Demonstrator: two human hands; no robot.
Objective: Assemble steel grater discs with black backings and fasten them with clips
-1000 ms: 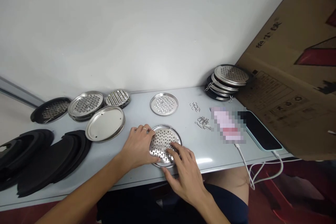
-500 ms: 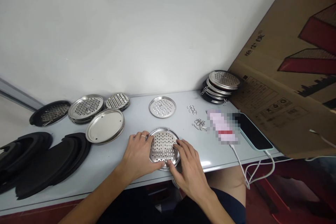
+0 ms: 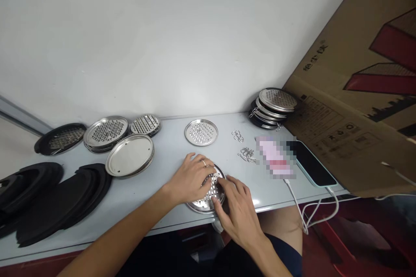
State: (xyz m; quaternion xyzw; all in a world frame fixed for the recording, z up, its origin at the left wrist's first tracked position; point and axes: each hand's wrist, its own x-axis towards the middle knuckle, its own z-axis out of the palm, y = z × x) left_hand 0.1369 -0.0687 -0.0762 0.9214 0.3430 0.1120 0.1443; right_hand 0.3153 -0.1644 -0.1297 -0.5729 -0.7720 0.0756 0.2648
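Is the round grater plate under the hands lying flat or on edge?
Flat: the grater plate shows its holed face upward between left hand and right hand.

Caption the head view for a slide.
Left hand and right hand on a round metal grater disc on a pale table.

Pretty much all the print you had was on the big cardboard box [image 3: 325,151]: three dark Chinese characters [image 3: 315,55], maybe 绝尘侠, angle made it iffy. Lower down sat some small symbols [image 3: 340,131], one like recycling arrows. The framed print [image 3: 320,110] was too tiny, and your pink device [image 3: 274,151] was pixelated.
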